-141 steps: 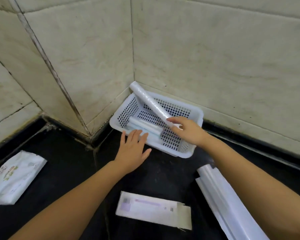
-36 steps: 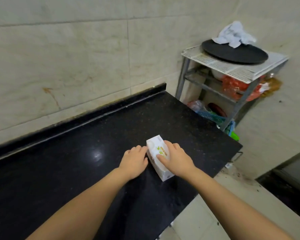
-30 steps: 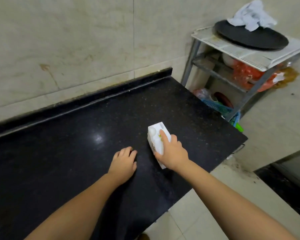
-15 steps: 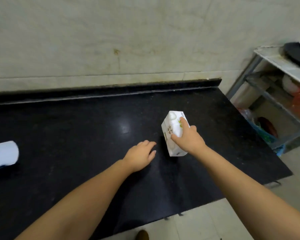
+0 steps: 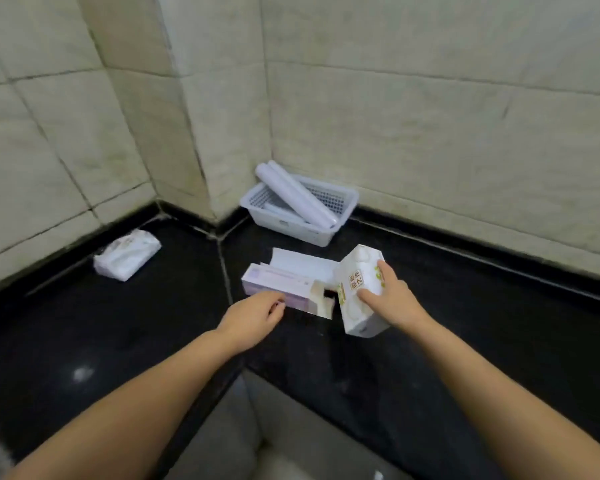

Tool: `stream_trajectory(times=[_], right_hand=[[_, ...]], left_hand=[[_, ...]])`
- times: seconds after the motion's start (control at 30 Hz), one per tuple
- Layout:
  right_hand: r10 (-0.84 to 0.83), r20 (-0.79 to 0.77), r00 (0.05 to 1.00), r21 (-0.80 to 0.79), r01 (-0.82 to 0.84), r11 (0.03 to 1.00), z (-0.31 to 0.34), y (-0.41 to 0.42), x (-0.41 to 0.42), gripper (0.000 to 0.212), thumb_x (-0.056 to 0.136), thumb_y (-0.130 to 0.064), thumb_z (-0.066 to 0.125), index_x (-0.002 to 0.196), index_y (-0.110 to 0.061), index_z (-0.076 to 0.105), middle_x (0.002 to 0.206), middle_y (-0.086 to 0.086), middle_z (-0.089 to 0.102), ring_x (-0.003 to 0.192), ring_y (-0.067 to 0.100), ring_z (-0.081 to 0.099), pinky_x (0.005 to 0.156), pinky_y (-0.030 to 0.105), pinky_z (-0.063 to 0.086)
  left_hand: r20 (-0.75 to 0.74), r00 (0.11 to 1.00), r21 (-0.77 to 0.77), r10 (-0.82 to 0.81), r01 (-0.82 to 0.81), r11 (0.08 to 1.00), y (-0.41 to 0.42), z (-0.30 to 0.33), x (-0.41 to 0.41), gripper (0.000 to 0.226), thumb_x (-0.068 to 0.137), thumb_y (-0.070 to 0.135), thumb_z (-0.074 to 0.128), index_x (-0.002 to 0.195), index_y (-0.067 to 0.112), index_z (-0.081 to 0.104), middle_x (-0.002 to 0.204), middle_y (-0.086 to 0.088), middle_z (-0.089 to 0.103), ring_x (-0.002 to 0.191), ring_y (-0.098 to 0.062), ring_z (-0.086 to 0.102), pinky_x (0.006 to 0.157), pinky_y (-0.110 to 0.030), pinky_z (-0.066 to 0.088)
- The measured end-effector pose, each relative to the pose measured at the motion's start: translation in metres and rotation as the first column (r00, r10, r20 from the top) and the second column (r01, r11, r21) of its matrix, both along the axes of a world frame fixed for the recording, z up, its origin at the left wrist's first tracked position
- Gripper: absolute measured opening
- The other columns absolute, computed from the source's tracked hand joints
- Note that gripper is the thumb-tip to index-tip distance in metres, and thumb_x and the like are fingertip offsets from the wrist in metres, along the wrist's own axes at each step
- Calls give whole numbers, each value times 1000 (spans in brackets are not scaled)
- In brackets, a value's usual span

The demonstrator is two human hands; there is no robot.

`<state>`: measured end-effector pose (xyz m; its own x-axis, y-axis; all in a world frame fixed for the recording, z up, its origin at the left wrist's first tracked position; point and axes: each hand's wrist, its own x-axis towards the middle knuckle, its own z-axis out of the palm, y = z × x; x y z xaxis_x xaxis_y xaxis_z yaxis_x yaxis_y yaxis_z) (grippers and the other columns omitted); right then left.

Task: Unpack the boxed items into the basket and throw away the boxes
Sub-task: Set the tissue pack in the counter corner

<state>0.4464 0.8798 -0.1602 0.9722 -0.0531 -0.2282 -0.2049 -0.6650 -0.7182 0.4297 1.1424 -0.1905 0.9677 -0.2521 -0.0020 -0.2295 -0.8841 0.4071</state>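
Observation:
My right hand [image 5: 390, 301] grips a white tissue box [image 5: 359, 289] with green print, held tilted just above the black counter. My left hand [image 5: 253, 315] hovers with loosely curled fingers at the near edge of a long, opened white and purple box [image 5: 278, 287] that lies on the counter; I cannot tell whether it touches it. Behind that lies a second long white box [image 5: 302, 263]. A white perforated basket [image 5: 293, 226] stands in the wall corner with two white rolls [image 5: 295, 194] leaning in it.
A soft white tissue pack [image 5: 127, 252] lies on the counter [image 5: 465, 323] at the left, near the wall. The counter forms an L around a corner, and its inner edge drops away below my forearms. Tiled walls close off the back.
My view has swung left from the counter's far end back to the corner. My right hand has carried the tissue box over beside the opened boxes. My left hand has come along empty.

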Motion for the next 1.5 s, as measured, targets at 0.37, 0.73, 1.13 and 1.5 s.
stream_trajectory(times=[0.37, 0.73, 1.13, 1.5], right_hand=[[262, -55, 963, 245, -241, 939, -8, 259, 72, 76, 86, -34, 59, 148, -24, 17, 148, 7, 38, 128, 27, 44, 103, 37, 37], [190, -313, 930, 475, -20, 880, -76, 397, 172, 75, 93, -42, 45, 149, -28, -3, 148, 12, 37, 126, 32, 46, 106, 49, 40], [891, 10, 455, -472, -783, 405, -88, 375, 238, 68, 87, -38, 60, 143, -32, 23, 158, 9, 4, 145, 32, 6, 110, 50, 31], [636, 138, 759, 109, -650, 752, -122, 409, 241, 66, 81, -22, 70, 134, -14, 30, 139, 9, 42, 124, 25, 48, 91, 32, 45]], left_hand=[[-47, 919, -8, 390, -391, 920, 240, -9, -2, 28, 94, 31, 41, 118, 24, 53, 116, 1, 61, 96, -16, 60, 83, -38, 51], [-122, 731, 165, 671, -652, 740, 318, -46, 94, 41, 92, 27, 45, 131, 14, 42, 132, -14, 44, 118, -31, 46, 94, -47, 46], [-107, 580, 27, 808, -811, 585, 353, -79, 167, 30, 93, 19, 50, 112, -3, 57, 145, -19, 30, 121, -37, 43, 99, -42, 41], [143, 748, -129, 648, -635, 761, 287, -34, 144, 30, 89, 21, 58, 113, 3, 56, 141, -13, 35, 119, -23, 44, 76, -32, 51]])
